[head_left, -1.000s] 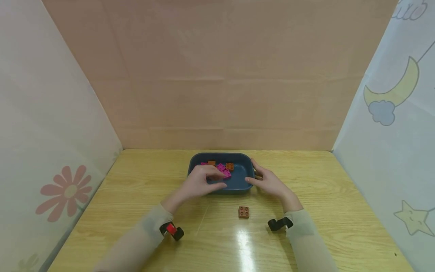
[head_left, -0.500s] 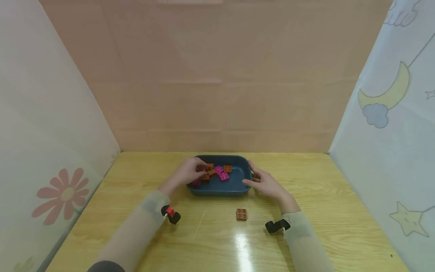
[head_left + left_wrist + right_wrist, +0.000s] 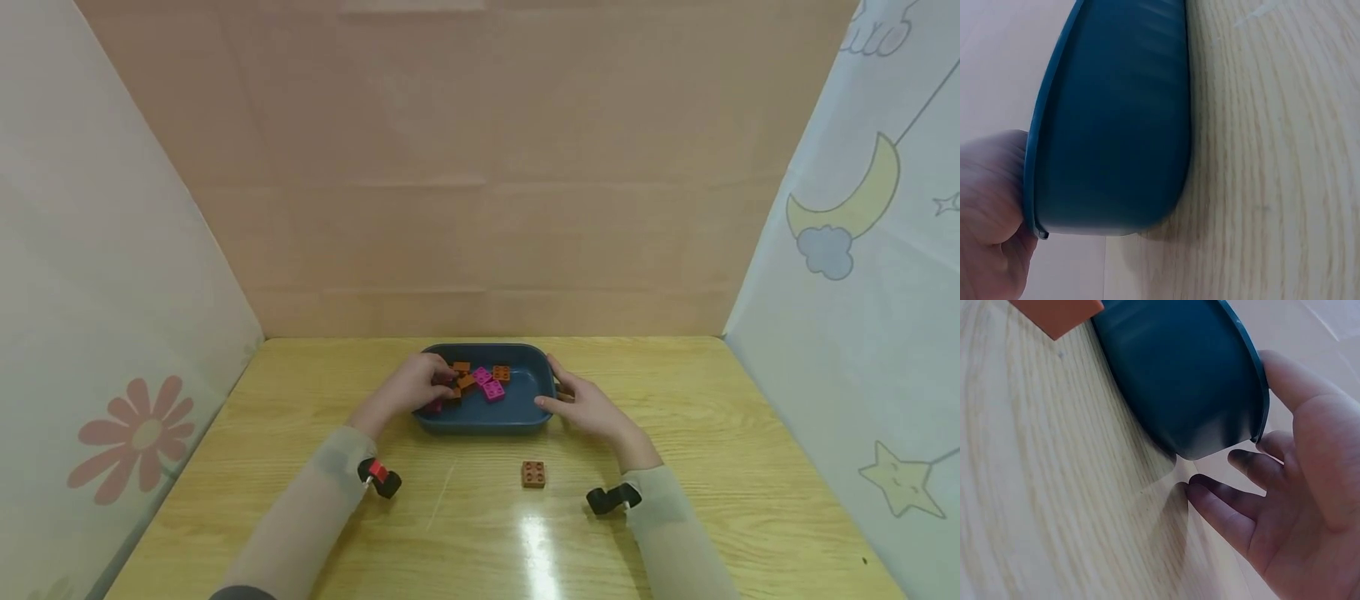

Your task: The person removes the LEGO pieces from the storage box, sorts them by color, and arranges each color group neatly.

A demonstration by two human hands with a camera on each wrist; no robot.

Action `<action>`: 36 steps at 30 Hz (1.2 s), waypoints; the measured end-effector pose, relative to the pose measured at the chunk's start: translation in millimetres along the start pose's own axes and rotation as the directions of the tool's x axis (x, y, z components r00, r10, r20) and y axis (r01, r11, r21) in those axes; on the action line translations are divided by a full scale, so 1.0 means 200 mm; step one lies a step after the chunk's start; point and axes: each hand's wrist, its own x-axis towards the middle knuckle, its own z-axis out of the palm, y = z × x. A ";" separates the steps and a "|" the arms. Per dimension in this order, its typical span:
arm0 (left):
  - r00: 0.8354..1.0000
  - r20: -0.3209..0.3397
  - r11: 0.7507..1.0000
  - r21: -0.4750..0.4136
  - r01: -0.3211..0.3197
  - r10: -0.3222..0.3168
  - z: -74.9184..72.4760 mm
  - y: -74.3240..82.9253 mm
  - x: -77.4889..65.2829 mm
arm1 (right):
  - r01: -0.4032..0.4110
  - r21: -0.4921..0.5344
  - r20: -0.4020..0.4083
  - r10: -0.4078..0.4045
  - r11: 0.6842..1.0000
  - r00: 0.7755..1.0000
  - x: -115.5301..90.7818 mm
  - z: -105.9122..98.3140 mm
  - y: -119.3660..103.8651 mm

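Note:
A dark blue rectangular tray (image 3: pixel 525 412) stands on the table and holds several orange and magenta toy bricks. My left hand (image 3: pixel 411 385) reaches over its left end, fingers curled down among the bricks; whether they pinch one is hidden. A magenta brick (image 3: pixel 493 391) and an orange brick (image 3: pixel 501 373) lie toward the tray's middle. My right hand (image 3: pixel 592 406) holds the tray's right end, thumb over the rim and fingers outside. In the right wrist view, the right hand's thumb (image 3: pixel 1294 378) meets the rim while the lower fingers spread below.
A single brown-orange brick (image 3: pixel 533 474) lies on the wooden table (image 3: pixel 465 533) in front of the tray. A tan backdrop (image 3: pixel 480 208) rises behind the table. White printed panels (image 3: pixel 840 350) flank both sides.
My left hand has moved left from above the tray's middle to the bricks at its left end, and its fingers have dipped lower. The right hand stays on the tray.

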 end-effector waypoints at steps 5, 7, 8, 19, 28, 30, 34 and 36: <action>0.999 0.032 1.000 -0.004 0.025 -0.025 -0.01 0.01 0.01 | 0.003 -0.009 0.002 -0.003 1.000 1.000 0.01 0.00 0.02; 0.999 0.040 1.000 -0.008 0.023 -0.023 -0.01 0.01 0.01 | 0.002 -0.010 0.004 -0.002 1.000 1.000 0.01 0.00 0.02; 0.999 0.044 1.000 -0.012 0.021 -0.021 -0.01 0.01 0.01 | -0.005 -0.006 0.004 0.005 1.000 1.000 0.01 0.00 0.02; 0.994 0.088 0.994 0.078 -0.075 0.068 0.01 0.00 0.01 | 0.008 -0.012 -0.006 -0.008 1.000 1.000 0.02 0.00 0.03; 0.988 0.112 0.987 0.100 -0.122 0.111 0.02 0.01 0.01 | 0.015 0.001 0.000 -0.015 1.000 1.000 0.01 -0.01 0.04; 0.987 0.126 0.989 0.097 -0.116 0.103 0.02 0.01 0.01 | 0.013 0.002 -0.004 -0.013 1.000 1.000 0.01 -0.01 0.04; 0.983 0.151 0.986 0.107 -0.124 0.107 0.02 0.02 0.02 | 0.010 0.005 -0.009 -0.010 1.000 1.000 0.01 -0.02 0.04; 0.981 0.152 0.984 0.109 -0.140 0.123 0.02 0.02 0.02 | 0.013 0.002 -0.007 -0.013 1.000 1.000 0.01 -0.02 0.04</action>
